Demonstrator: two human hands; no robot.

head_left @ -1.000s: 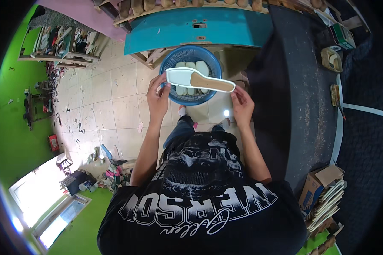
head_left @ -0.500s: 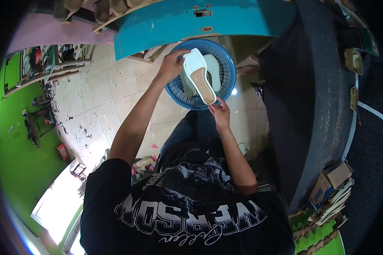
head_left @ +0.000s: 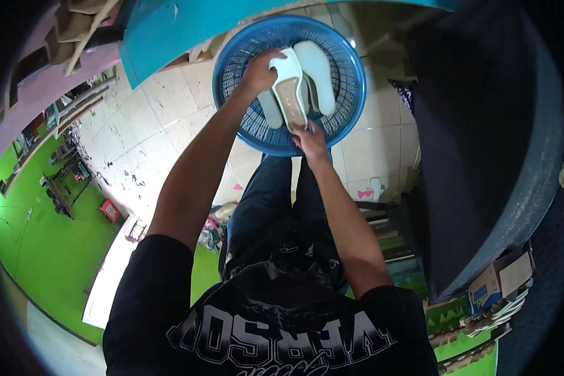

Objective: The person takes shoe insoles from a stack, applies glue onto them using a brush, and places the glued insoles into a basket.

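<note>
A white slip-on shoe [head_left: 289,95] with a tan insole is held between my two hands over a round blue plastic basket [head_left: 358,81]. The fingers of my left hand [head_left: 259,75] close on its toe end. At the heel end, my right hand [head_left: 311,144] grips with thumb and fingers. Inside the basket, a shoe with its pale sole [head_left: 317,70] facing up lies to the right of the held one. Another pale sole [head_left: 270,111] shows to the left, partly hidden by my left hand and the held shoe.
Beyond the basket stands a turquoise panel [head_left: 188,28]. A dark cloth-draped table [head_left: 464,144] runs along the right, with a cardboard box [head_left: 498,282] near its lower end. Scraps litter the tiled floor [head_left: 144,125] at left. Shelves [head_left: 75,113] line the left side.
Both hands have lowered the white shoe toward the basket and closer to the other shoes. The view has shifted, so the basket appears larger and higher in the picture.
</note>
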